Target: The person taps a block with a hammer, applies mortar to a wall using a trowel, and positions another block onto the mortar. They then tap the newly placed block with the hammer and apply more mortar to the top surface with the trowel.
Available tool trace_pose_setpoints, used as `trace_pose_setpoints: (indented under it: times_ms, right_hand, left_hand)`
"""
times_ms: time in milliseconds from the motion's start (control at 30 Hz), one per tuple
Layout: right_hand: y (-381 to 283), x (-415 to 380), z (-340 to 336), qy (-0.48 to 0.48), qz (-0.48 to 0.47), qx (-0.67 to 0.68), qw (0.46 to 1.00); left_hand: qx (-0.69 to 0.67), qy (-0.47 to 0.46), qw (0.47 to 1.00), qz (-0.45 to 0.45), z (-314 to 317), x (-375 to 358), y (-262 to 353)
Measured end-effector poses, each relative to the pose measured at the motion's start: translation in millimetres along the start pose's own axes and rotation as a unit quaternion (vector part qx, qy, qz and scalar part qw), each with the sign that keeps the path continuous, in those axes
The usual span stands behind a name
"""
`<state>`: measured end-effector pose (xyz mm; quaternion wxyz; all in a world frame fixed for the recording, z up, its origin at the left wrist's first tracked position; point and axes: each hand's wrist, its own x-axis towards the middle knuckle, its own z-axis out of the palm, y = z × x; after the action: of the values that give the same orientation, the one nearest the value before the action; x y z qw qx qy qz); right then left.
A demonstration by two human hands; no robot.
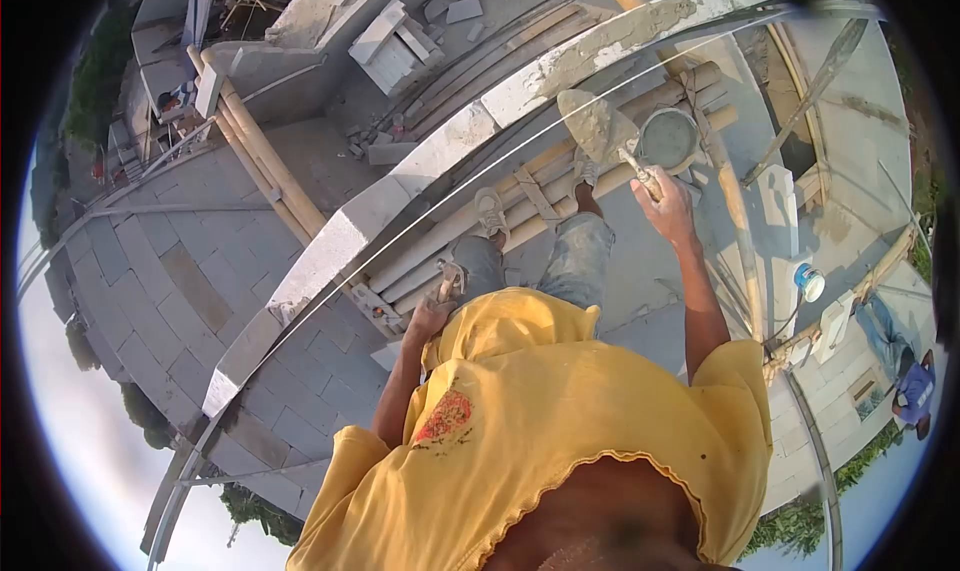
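My right hand (664, 203) is closed round the handle of a trowel (597, 129), whose broad blade carries grey mortar and lies over the top edge of a block wall (450, 149). Just right of the blade is a round bucket (668, 139) with grey contents. Lower left, my left hand (430, 316) grips the handle of a tool (449, 280), held beside my left leg; its far end is hard to make out. A taut white string (440, 206) runs along the wall. Patches of mortar (660, 19) lie on the wall top at the upper right.
Bamboo poles (540, 196) form the footing under my shoes. Stacked pale blocks (395, 49) stand beyond the wall. A small white and blue container (809, 282) is at the right. One person (914, 389) is at the far right, another (180, 99) at the far left.
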<state>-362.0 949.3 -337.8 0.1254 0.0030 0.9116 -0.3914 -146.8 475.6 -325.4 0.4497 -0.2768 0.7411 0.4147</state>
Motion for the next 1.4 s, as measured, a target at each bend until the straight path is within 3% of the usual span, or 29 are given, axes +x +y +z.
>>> trace_pose_setpoints:
  times_ms: [133,300,367,400,533,633,767,867,967,1200,1300,1400]
  right_hand:
    - [-91,53,24,-0.102,-0.148,-0.058,0.982]
    - [-159,110,87,-0.149,-0.336,-0.237,0.899]
    - [-171,128,112,-0.138,-0.394,-0.273,0.867]
    - [-175,132,123,-0.132,-0.42,-0.29,0.85]
    - [-179,135,165,-0.082,-0.497,-0.326,0.8]
    - [-169,135,169,-0.06,-0.478,-0.369,0.795]
    - [-133,135,137,-0.058,-0.422,-0.362,0.829]
    - [-114,137,105,-0.039,-0.381,-0.374,0.845]
    - [-92,147,78,-0.012,-0.365,-0.403,0.839]
    - [-69,160,54,0.042,-0.343,-0.408,0.845]
    - [-77,160,50,0.089,-0.388,-0.355,0.846]
    - [-68,159,53,0.073,-0.355,-0.401,0.842]
  left_hand:
    - [-0.015,0.087,0.995,0.046,14,-18,-38]
    - [-0.199,0.13,0.971,-0.001,33,-54,-89]
    - [-0.266,0.131,0.955,-0.021,44,-65,-108]
    - [-0.327,0.113,0.936,-0.072,46,-70,-113]
    - [-0.306,0.161,0.936,-0.064,57,-75,-146]
    - [-0.269,0.174,0.944,-0.078,49,-86,-138]
    - [-0.249,0.155,0.954,-0.067,48,-83,-149]
    - [-0.17,0.165,0.971,0.034,49,-75,-166]
    - [-0.233,0.139,0.962,-0.022,37,-87,-135]
    - [-0.151,0.132,0.979,-0.036,36,-88,-127]
    - [-0.109,0.146,0.982,-0.049,42,-86,-133]
    - [-0.14,0.127,0.981,-0.05,43,-84,-135]
